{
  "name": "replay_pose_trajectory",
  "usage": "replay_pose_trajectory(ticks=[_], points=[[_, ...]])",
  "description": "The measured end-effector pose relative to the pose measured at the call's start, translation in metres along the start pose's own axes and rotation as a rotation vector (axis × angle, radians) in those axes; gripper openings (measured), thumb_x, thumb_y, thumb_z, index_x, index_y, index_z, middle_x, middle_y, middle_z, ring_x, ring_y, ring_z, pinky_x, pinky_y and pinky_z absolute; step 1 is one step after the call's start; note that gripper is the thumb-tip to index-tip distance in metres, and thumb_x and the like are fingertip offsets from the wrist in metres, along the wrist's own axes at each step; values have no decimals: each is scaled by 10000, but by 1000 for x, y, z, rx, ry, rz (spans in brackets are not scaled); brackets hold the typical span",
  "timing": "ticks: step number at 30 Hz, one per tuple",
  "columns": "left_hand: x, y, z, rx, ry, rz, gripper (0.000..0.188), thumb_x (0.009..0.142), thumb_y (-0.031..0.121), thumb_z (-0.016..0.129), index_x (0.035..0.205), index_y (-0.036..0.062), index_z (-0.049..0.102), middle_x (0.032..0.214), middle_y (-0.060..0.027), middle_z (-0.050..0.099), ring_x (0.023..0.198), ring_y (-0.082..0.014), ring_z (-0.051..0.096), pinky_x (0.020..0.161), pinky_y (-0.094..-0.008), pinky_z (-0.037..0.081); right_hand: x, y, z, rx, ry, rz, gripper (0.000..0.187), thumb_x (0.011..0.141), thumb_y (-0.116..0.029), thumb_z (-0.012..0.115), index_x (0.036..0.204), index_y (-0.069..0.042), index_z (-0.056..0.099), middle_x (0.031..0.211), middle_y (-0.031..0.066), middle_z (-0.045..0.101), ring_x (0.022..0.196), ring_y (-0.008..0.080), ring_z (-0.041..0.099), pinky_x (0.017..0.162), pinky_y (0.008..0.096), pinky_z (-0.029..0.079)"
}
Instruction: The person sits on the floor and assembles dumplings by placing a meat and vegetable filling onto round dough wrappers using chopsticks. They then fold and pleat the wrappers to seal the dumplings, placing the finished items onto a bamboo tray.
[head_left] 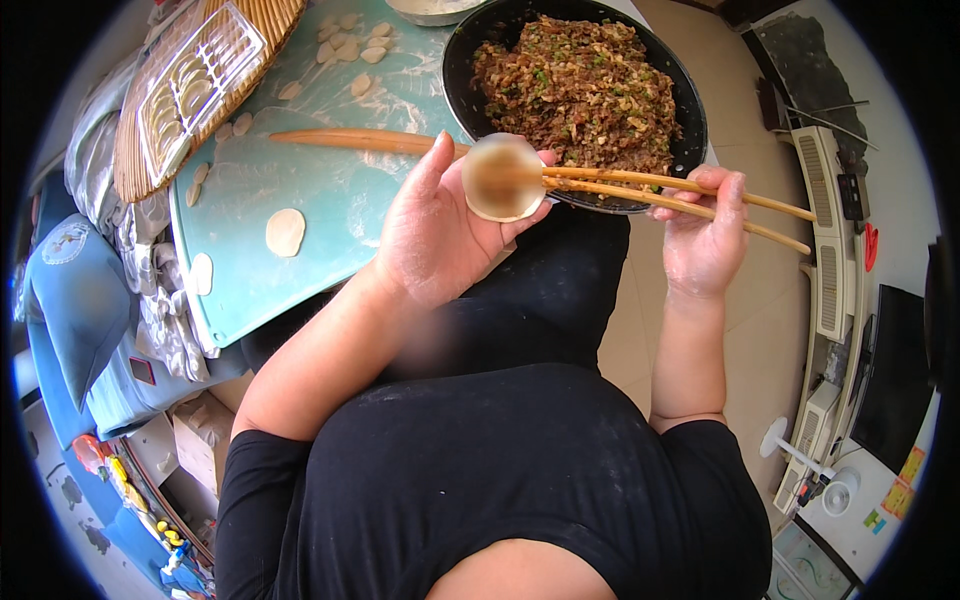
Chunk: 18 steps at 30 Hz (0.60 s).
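Observation:
My left hand [435,235] cups a round dumpling wrapper [500,180] with a dab of brown filling at its middle. A pair of wooden chopsticks [680,198] is gripped in my right hand [705,245], and their tips lie on the wrapper. Just behind both hands sits a black bowl [455,62] full of minced brown and green filling [580,85]. A wooden rolling pin [360,140] lies on the floured teal board [250,300] to the left.
Flat round wrappers [285,232] and small dough pieces [345,42] are scattered on the board. A woven tray [135,165] carrying a clear plastic dumpling tray [195,85] sits at the far left. A white heater [830,250] and a small fan [800,460] stand on the right.

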<state>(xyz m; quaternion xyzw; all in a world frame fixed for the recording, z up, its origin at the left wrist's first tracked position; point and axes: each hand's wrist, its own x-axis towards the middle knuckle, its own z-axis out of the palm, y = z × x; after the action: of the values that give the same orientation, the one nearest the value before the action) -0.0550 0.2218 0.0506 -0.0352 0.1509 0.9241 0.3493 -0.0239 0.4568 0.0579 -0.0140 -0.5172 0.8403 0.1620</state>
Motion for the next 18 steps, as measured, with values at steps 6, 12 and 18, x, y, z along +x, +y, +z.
replay_pose_trajectory(ticks=[6,12,18], points=[[-1,0,3,-14,12,-5,585,946,455,280,1276,-17,381,1310,-204,416,1184,-271,448,996,-397,386,1,-2,2,9,-87,-3,347,952,-331,404,863,-33,557,671,77,559,592,205,570,530,358,515],[-2,2,6,4,45,-9,565,954,444,257,1259,-8,406,1264,-186,466,1162,-286,466,975,-395,406,2,-6,2,57,-35,-29,344,953,-324,405,854,-32,556,676,87,572,567,212,570,525,357,516],[-5,1,3,4,8,22,641,930,482,329,1325,-23,320,1322,-215,392,1241,-335,383,1000,-404,386,-2,-2,8,3,75,3,354,952,-346,400,855,-39,547,669,87,575,562,227,584,547,366,527]])
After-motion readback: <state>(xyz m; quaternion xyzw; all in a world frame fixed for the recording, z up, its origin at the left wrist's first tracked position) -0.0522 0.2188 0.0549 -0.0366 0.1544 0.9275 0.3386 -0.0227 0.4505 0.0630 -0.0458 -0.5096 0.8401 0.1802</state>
